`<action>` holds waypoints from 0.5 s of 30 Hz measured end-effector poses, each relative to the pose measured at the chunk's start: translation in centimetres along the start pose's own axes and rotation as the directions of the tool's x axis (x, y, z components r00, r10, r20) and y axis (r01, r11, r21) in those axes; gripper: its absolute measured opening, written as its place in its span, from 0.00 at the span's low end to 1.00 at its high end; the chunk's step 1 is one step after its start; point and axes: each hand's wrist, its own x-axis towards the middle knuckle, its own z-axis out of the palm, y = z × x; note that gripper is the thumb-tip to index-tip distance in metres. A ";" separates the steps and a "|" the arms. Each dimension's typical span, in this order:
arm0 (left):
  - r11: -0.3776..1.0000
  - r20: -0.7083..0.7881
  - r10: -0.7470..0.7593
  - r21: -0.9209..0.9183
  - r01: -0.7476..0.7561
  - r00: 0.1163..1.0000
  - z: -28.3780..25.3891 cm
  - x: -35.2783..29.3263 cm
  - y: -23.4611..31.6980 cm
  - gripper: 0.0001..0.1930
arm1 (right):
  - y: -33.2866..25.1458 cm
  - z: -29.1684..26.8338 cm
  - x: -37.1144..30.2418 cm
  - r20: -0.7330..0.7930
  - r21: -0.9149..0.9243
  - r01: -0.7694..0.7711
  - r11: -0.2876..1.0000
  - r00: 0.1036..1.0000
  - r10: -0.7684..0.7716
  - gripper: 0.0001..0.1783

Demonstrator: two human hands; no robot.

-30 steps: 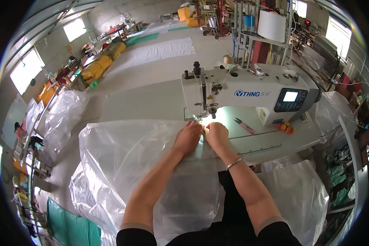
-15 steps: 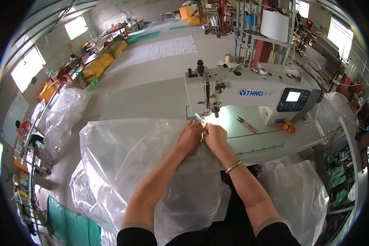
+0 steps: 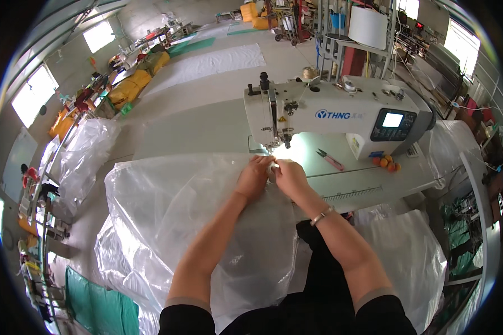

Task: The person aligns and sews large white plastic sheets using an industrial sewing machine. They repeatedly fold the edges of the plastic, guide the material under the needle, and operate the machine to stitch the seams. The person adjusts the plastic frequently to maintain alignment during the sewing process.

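Observation:
A large sheet of clear plastic film (image 3: 167,195) lies over the left part of the sewing table and hangs down in front. Its edge runs to the needle area of a white sewing machine (image 3: 330,111), under the bright lamp. My left hand (image 3: 253,177) is closed on the film just in front of the needle, fingers bunched together. Beside it my right hand (image 3: 290,176) pinches the film's edge, with the fingertips of both hands nearly touching. Exactly what lies between the fingertips is hidden. A metal bracelet (image 3: 322,215) circles my right wrist.
Thread snips (image 3: 330,159) lie on the table right of the needle, with small orange fruits (image 3: 387,162) farther right. A ruler scale (image 3: 352,193) marks the table's near edge. More clear film (image 3: 402,257) hangs at the lower right. A thread cone (image 3: 368,27) stands behind the machine.
The whole view has shifted slightly, so the machine sits a little higher and farther left. Both hands stay together at the film's edge, now a little nearer to me from the needle.

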 end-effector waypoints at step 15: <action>0.981 0.127 -0.119 0.166 0.097 0.985 -1.0 0.5 1.0 0.09 | -5.8 -5.7 -15.3 0.259 -0.229 0.043 0.973 0.966 0.019 0.26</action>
